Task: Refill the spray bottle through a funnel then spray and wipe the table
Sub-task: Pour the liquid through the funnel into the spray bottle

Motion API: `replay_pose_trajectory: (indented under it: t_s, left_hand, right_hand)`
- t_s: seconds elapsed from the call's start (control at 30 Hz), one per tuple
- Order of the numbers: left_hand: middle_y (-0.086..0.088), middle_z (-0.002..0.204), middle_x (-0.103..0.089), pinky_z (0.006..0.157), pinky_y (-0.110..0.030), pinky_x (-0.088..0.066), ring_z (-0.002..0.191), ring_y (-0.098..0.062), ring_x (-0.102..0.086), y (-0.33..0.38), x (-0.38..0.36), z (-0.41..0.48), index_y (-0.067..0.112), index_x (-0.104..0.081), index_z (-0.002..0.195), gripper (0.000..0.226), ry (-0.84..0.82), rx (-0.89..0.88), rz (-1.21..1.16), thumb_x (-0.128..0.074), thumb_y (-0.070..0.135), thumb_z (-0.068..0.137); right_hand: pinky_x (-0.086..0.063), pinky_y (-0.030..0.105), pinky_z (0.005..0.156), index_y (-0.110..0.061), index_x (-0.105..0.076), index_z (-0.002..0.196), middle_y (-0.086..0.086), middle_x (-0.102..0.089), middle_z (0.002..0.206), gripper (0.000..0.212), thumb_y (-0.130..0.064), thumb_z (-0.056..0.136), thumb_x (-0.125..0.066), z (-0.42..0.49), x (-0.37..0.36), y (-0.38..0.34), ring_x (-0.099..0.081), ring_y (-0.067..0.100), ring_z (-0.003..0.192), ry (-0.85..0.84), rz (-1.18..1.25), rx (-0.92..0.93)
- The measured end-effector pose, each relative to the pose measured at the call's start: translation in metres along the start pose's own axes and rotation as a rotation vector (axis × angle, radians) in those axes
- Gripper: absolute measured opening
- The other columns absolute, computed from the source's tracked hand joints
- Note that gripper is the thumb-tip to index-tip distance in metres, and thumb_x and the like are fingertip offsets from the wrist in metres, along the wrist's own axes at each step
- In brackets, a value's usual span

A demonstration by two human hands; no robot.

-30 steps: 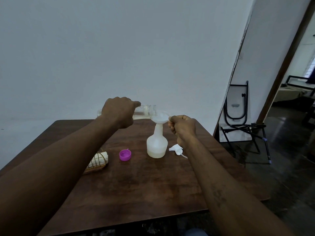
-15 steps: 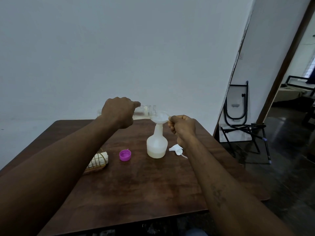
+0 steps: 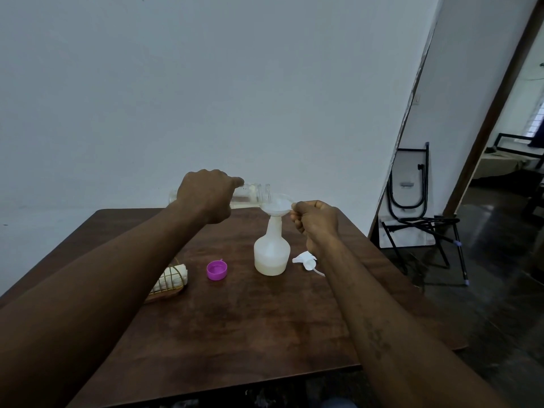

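Note:
A white spray bottle [image 3: 271, 251] stands uncapped on the dark wooden table [image 3: 265, 325], with pale liquid in its lower part. A white funnel [image 3: 276, 206] sits in its neck. My right hand [image 3: 316, 222] pinches the funnel's rim from the right. My left hand [image 3: 207, 198] grips a clear bottle [image 3: 253, 194] tipped almost level, its mouth over the funnel. The white spray head [image 3: 305, 258] lies on the table just right of the spray bottle.
A purple cap [image 3: 217, 270] lies left of the spray bottle. Further left, a rolled pale cloth [image 3: 169, 279] sits in a small wire holder. A folded black frame [image 3: 412, 184] leans on the wall to the right, beside a doorway.

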State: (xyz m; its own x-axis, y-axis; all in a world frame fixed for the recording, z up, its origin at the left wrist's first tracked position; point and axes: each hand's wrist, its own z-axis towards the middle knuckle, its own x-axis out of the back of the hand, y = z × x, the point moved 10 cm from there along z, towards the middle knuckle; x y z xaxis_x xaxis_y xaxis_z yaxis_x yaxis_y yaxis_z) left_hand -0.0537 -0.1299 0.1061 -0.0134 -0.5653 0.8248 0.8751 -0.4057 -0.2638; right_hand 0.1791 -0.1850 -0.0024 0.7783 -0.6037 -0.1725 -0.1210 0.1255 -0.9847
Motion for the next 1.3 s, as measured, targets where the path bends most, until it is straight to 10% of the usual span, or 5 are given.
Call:
replay_pose_trajectory:
  t_s: [1.3]
  left_hand:
    - [0.002, 0.115, -0.069, 0.065, -0.032, -0.039, 0.093, -0.028, -0.068, 0.0005, 0.0082, 0.0015, 0.044, -0.051, 0.142, 0.067, 0.003, -0.001, 0.014, -0.062, 0.019, 0.081]
  right_hand:
    - [-0.053, 0.030, 0.063, -0.006, -0.069, 0.084, 0.010, -0.071, 0.069, 0.006, -0.005, 0.089, -0.073, -0.0025, 0.0005, -0.0002, -0.060, 0.017, 0.060, 0.007, -0.012, 0.002]
